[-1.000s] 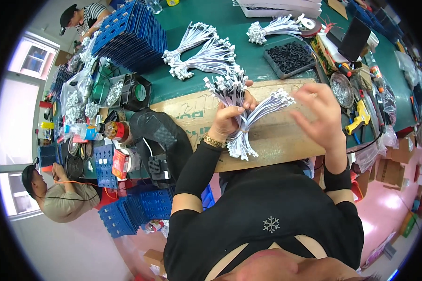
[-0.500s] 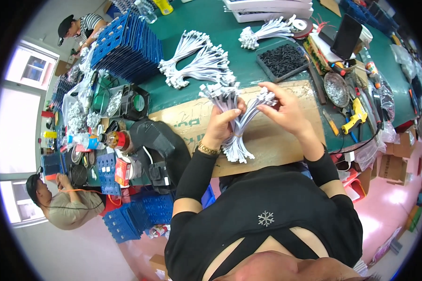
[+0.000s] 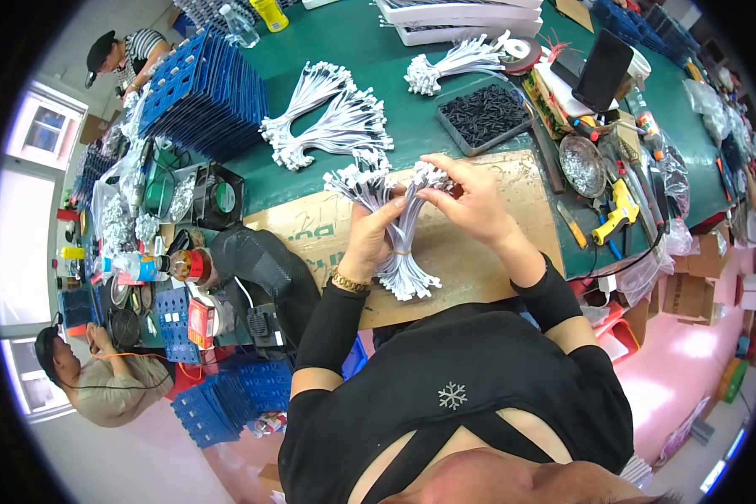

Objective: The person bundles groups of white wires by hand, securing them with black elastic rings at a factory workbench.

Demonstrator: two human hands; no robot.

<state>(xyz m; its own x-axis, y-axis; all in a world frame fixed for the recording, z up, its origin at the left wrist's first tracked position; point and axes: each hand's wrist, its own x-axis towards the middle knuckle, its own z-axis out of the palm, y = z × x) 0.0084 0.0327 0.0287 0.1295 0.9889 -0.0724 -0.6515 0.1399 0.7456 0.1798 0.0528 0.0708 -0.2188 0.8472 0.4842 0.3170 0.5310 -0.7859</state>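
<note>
A bundle of white cables (image 3: 408, 275) with small white connectors stands over the cardboard sheet, cinched by a thin band near its lower end. Above the band it splits into two tufts. My left hand (image 3: 373, 237) is closed round the left tuft, thumb across the cables. At the right tuft, my right hand (image 3: 476, 202) pinches the cables just under the connector ends between thumb and fingers. More white cable bundles (image 3: 336, 122) lie fanned out on the green table beyond my hands. Another white bundle (image 3: 458, 63) rests farther right.
The cardboard sheet (image 3: 496, 227) covers the near table edge. A tray of black pieces (image 3: 485, 116) stands beyond it. Right are a metal bowl (image 3: 581, 166), a yellow glue gun (image 3: 620, 212) and a phone (image 3: 602, 69). Left are stacked blue trays (image 3: 206, 97), a black bag (image 3: 273, 269) and two people.
My right hand has drawn the right tuft closer to the left one, narrowing the gap between them. The whole view has shifted slightly. Both hands keep hold of the cables.
</note>
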